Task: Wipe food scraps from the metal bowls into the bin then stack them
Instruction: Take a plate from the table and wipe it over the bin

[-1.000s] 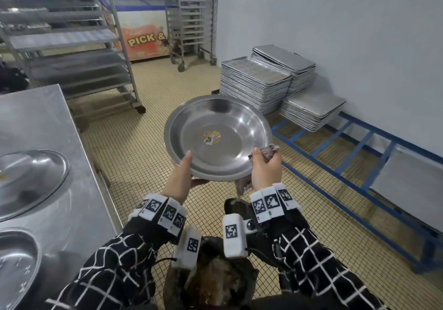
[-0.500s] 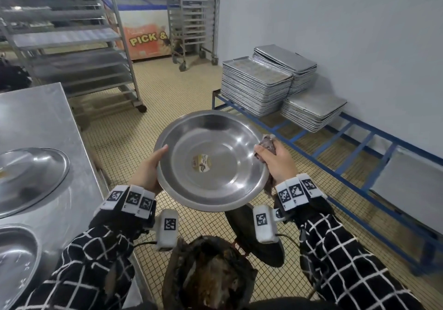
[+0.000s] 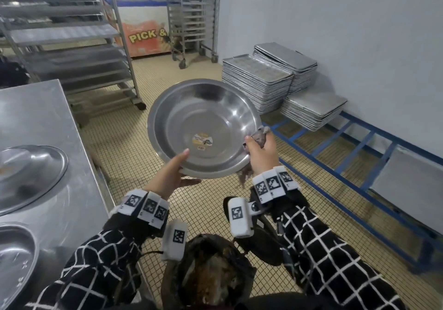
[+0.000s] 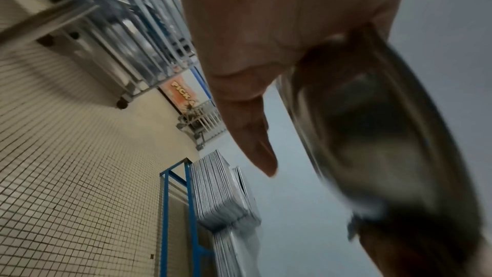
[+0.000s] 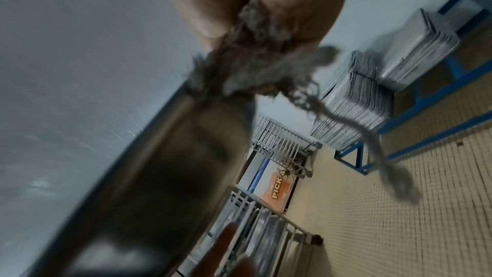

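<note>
Fingers: left hand (image 3: 171,174) grips the metal bowl (image 3: 203,127) by its near rim, right hand (image 3: 262,152) clenches a grey rag (image 3: 260,137) at the right rim.
Bowl tilted above the bin (image 3: 208,273), inside looks clean bar a sticker; stacking left, more bowls (image 3: 28,170) wait on the counter. Versus 0.5 s ago: bowl higher, tipped further, left grip shifted underneath.
</note>
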{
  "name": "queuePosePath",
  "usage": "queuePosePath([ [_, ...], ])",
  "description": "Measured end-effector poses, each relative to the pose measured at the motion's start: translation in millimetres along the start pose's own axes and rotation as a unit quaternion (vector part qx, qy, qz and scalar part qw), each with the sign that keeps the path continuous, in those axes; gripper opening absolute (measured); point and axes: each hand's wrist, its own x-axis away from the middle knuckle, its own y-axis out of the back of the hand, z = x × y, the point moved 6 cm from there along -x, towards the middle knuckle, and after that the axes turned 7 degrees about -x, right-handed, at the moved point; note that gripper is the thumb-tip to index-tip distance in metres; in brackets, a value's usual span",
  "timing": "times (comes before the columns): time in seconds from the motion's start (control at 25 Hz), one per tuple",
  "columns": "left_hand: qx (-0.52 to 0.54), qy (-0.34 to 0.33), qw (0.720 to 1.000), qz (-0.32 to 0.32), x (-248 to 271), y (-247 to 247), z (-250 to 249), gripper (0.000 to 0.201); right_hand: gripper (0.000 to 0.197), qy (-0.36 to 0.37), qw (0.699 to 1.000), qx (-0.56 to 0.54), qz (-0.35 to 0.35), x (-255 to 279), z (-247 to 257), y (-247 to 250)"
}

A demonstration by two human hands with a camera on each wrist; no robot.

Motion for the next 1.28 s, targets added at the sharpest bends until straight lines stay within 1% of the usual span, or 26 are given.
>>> queuePosePath([
  [0.04,0.039,-0.018,0.999,-0.006,3,11,-8,0.047,0.030,0.003,0.999,0.028,0.023,-6,5,5],
  [0.08,0.074,-0.032,0.997,-0.014,7,22,-15,0.042,0.026,0.016,0.996,0.070,0.049,-11,10,10],
  [0.12,0.094,-0.038,0.995,-0.022,8,34,-20,0.037,0.022,0.033,0.990,0.114,0.078,-16,15,14],
  [0.16,0.092,-0.032,0.995,-0.028,8,43,-23,0.036,0.019,0.048,0.981,0.154,0.105,-20,20,15],
  [0.24,0.069,0.021,0.996,-0.060,8,54,-19,0.038,0.017,0.055,0.970,0.196,0.135,-22,20,13],
  [0.28,0.068,0.044,0.993,-0.085,8,57,-14,0.038,0.019,0.051,0.971,0.194,0.130,-22,18,11],
  [0.32,0.069,0.052,0.990,-0.109,9,56,-12,0.037,0.024,0.045,0.976,0.183,0.109,-22,15,10],
  [0.4,0.055,0.028,0.988,-0.145,13,44,-15,0.029,0.030,0.030,0.986,0.152,0.059,-15,6,6],
  [0.48,0.030,0.009,0.987,-0.158,15,31,-17,0.026,0.027,0.009,0.994,0.104,0.027,-3,-7,0],
  [0.56,0.026,-0.002,0.986,-0.166,13,26,-17,0.027,0.022,-0.036,0.998,0.048,0.011,7,-27,-8],
  [0.64,0.013,-0.005,0.982,-0.188,12,28,-18,0.031,0.018,-0.089,0.994,0.042,0.045,14,-47,-18],
  [0.72,-0.032,-0.023,0.981,-0.191,12,30,-25,0.043,0.017,-0.132,0.977,0.122,0.119,23,-60,-25],
  [0.76,-0.054,-0.032,0.980,-0.189,13,31,-30,0.045,0.019,-0.131,0.966,0.174,0.140,27,-62,-23],
  [0.8,-0.072,-0.035,0.980,-0.182,15,31,-35,0.045,0.020,-0.110,0.960,0.218,0.140,28,-61,-20],
  [0.84,-0.092,-0.034,0.979,-0.181,16,34,-37,0.043,0.019,-0.067,0.960,0.240,0.127,28,-56,-18],
  [0.92,-0.125,-0.045,0.974,-0.184,21,40,-41,0.038,0.016,0.042,0.956,0.276,0.095,27,-35,-20],
  [0.96,-0.138,-0.054,0.971,-0.185,23,44,-42,0.034,0.020,0.103,0.942,0.306,0.085,25,-23,-27],
  [1.04,-0.169,-0.060,0.968,-0.173,28,51,-38,0.024,0.031,0.190,0.908,0.357,0.104,17,-11,-48],
  [1.08,-0.179,-0.064,0.968,-0.164,30,53,-37,0.021,0.034,0.216,0.891,0.380,0.125,16,-11,-62],
  [1.2,-0.148,-0.077,0.974,-0.151,35,58,-36,0.020,0.044,0.232,0.820,0.476,0.218,23,-41,-87],
  [1.24,-0.131,-0.081,0.976,-0.156,37,62,-35,0.023,0.045,0.241,0.804,0.487,0.240,34,-54,-92],
  [1.28,-0.116,-0.083,0.976,-0.166,38,66,-36,0.024,0.045,0.251,0.801,0.480,0.255,47,-62,-95],
])
